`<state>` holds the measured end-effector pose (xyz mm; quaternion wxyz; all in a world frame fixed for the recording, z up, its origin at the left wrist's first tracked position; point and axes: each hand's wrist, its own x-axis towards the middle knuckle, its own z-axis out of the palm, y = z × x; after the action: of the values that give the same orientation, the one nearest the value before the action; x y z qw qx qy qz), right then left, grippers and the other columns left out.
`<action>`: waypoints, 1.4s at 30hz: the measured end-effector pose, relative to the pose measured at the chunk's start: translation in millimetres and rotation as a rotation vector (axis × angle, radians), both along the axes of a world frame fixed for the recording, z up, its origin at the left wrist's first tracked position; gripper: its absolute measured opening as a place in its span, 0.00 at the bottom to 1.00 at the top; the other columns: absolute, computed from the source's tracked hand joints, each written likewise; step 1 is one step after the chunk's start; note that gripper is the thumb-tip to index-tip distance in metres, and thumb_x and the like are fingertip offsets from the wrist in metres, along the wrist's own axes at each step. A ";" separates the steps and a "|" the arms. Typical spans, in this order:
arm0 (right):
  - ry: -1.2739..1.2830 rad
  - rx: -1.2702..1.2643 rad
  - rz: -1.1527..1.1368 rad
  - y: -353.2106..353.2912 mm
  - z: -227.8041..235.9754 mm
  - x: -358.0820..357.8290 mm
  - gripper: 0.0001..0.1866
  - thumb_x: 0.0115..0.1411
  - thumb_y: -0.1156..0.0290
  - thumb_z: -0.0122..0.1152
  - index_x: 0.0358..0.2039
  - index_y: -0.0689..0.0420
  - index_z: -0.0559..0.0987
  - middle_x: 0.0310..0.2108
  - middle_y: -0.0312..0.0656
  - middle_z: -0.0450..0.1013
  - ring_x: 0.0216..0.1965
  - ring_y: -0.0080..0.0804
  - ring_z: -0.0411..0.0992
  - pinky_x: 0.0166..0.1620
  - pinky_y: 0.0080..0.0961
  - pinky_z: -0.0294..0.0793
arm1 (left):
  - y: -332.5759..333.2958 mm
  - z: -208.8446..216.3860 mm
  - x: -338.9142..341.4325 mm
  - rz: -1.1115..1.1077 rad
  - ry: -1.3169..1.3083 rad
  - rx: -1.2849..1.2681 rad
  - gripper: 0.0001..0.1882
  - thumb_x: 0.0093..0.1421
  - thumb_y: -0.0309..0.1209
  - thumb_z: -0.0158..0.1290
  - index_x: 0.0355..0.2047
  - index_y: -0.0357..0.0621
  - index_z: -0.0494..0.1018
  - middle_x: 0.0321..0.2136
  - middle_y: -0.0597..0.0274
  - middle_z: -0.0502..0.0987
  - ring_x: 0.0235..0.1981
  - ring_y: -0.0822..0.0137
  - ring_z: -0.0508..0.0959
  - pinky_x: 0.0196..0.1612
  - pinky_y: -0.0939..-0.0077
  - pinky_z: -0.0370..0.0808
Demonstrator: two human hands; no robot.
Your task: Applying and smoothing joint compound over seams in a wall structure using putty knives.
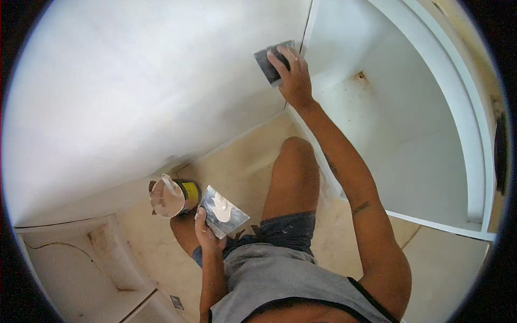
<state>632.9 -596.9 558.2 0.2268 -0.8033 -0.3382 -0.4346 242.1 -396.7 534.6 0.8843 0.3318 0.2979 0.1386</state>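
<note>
My right hand reaches up and grips a dark flat putty knife, its blade laid against the white wall close to the corner of the cabinet. Low in front of my body, my left hand is closed on the edge of a square metal filler spreader. A blob of pale filler lies on that plate. Just beyond the left hand stands an open tub of pinkish filler, with a light-coloured handle sticking out of it.
To the right, a white open cabinet with a curved-looking frame borders my right arm. A second recess with a loose cable sits at the lower left. My bent knee is over the beige floor. A small dark piece lies lower left.
</note>
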 end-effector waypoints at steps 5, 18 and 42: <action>0.117 -0.092 -0.023 -4.9 -53.4 -2.2 0.36 0.51 0.83 0.58 0.62 0.43 0.72 0.61 0.43 0.62 0.62 0.51 0.62 0.63 0.48 0.65 | -7.0 18.2 -0.4 -0.016 0.023 -0.040 0.21 0.68 0.43 0.49 0.50 0.39 0.70 0.43 0.55 0.79 0.44 0.58 0.81 0.49 0.60 0.78; 0.827 0.178 0.312 -10.9 -31.0 -149.7 0.30 0.49 0.83 0.56 0.55 0.54 0.76 0.56 0.49 0.72 0.58 0.45 0.69 0.63 0.37 0.65 | -18.6 21.8 19.8 -0.204 -0.144 -0.238 0.20 0.68 0.44 0.49 0.52 0.43 0.72 0.44 0.60 0.80 0.45 0.61 0.81 0.50 0.60 0.79; 0.513 0.651 0.502 72.1 73.2 -405.0 0.23 0.58 0.78 0.64 0.54 0.66 0.70 0.45 0.50 0.73 0.42 0.37 0.75 0.44 0.31 0.77 | 22.8 94.0 -37.0 0.025 -0.569 0.089 0.26 0.74 0.47 0.40 0.62 0.40 0.61 0.58 0.55 0.69 0.55 0.58 0.74 0.59 0.62 0.71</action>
<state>227.9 -524.7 631.5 0.6403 -0.6655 -0.3011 -0.2376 205.1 -373.8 628.6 0.9152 0.3141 0.0354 0.2500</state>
